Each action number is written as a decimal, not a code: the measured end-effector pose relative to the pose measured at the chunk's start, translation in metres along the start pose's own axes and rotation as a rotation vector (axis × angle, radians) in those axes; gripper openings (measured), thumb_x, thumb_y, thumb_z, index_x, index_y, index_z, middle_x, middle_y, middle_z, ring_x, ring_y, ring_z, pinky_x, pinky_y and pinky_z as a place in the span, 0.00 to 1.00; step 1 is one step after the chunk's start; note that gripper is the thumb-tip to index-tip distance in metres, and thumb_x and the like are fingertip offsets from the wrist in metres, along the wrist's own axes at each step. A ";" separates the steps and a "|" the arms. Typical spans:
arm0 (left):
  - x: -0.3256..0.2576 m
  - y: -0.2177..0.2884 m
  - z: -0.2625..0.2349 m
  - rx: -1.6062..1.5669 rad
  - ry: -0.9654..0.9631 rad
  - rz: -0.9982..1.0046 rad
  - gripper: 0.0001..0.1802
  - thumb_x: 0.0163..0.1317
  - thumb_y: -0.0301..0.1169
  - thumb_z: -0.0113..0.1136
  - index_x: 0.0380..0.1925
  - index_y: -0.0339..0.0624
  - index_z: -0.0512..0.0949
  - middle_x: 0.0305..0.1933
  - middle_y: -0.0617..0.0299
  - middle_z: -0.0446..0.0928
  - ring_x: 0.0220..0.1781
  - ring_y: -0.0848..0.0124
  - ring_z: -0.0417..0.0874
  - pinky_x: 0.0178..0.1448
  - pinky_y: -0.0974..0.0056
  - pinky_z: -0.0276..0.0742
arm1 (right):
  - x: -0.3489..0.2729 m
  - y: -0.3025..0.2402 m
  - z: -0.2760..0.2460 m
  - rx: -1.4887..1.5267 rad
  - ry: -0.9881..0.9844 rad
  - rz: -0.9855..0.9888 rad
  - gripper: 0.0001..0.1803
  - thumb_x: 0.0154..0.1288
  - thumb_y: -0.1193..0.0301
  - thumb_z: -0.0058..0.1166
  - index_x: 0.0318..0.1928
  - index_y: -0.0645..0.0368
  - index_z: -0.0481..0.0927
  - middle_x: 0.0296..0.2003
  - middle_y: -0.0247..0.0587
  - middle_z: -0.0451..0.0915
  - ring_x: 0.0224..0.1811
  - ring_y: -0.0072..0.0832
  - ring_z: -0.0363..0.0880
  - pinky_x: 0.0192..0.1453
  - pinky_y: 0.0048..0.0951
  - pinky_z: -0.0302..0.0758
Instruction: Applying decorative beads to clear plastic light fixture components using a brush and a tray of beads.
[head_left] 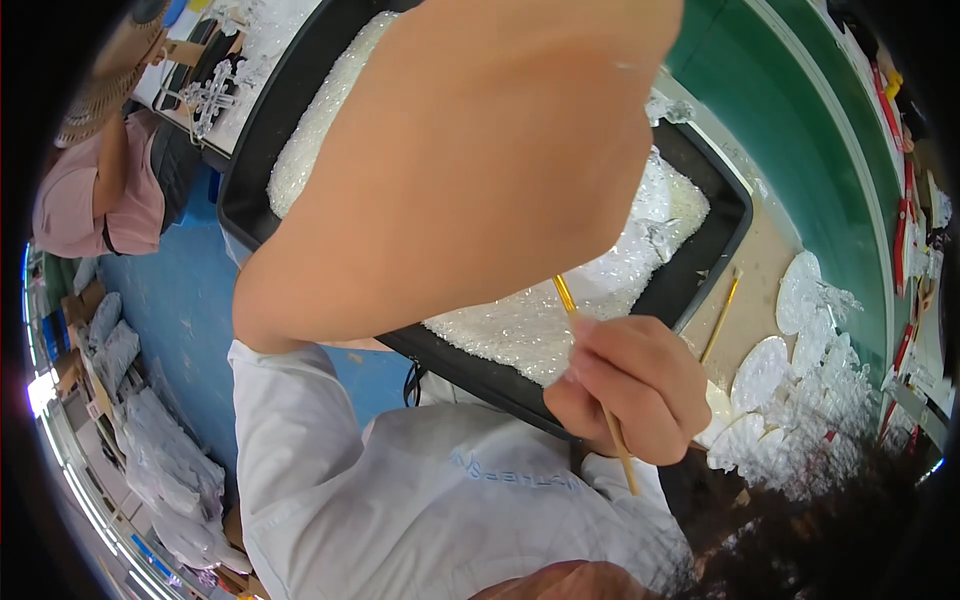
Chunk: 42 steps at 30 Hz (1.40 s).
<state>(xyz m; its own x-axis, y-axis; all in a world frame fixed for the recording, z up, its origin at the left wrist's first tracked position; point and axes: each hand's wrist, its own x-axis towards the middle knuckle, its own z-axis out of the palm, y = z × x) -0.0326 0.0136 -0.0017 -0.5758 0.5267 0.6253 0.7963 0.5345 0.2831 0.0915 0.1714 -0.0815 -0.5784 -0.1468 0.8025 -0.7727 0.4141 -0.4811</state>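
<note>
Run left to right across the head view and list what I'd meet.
Person in a pink top, right hand gripping a thin tool, loose yellow-banded stick, uppermost white oval piece, red strip.

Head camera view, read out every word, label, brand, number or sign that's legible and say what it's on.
White shirt: one row of blue lettering, creased and partly blurred; I won't copy it out.
Thin stick in the right hand: none readable.
Black tray: none readable.
</note>
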 end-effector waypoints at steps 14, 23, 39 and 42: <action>0.009 0.019 -0.003 -0.104 -0.029 -0.258 0.09 0.66 0.24 0.63 0.44 0.36 0.80 0.30 0.62 0.81 0.24 0.81 0.75 0.28 0.73 0.67 | 0.000 0.000 0.000 0.047 0.029 0.073 0.11 0.45 0.84 0.67 0.31 0.72 0.80 0.29 0.57 0.84 0.19 0.38 0.80 0.21 0.29 0.80; -0.006 0.014 -0.003 -0.070 -0.070 -0.186 0.12 0.63 0.20 0.69 0.44 0.27 0.81 0.38 0.61 0.83 0.36 0.80 0.79 0.42 0.77 0.72 | -0.007 -0.002 -0.018 0.207 0.291 0.088 0.17 0.43 0.84 0.67 0.35 0.60 0.77 0.33 0.45 0.81 0.21 0.32 0.77 0.25 0.26 0.76; -0.006 0.010 -0.003 -0.197 -0.051 0.171 0.16 0.70 0.28 0.63 0.45 0.19 0.78 0.39 0.42 0.84 0.38 0.64 0.83 0.44 0.65 0.79 | -0.005 0.002 -0.011 0.214 0.335 0.198 0.11 0.48 0.86 0.65 0.34 0.65 0.80 0.35 0.55 0.82 0.21 0.33 0.80 0.21 0.26 0.76; -0.003 0.009 -0.004 -0.197 -0.094 0.229 0.16 0.70 0.28 0.63 0.44 0.19 0.77 0.38 0.41 0.84 0.37 0.62 0.84 0.42 0.64 0.79 | -0.004 0.004 -0.010 0.185 0.313 0.205 0.13 0.46 0.87 0.66 0.34 0.65 0.80 0.35 0.55 0.82 0.21 0.32 0.81 0.22 0.26 0.76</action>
<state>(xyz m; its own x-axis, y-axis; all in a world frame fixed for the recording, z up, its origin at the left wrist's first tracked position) -0.0224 0.0138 0.0019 -0.3844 0.6826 0.6215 0.9226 0.2611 0.2839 0.0939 0.1821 -0.0834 -0.6395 0.2139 0.7384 -0.7003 0.2340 -0.6744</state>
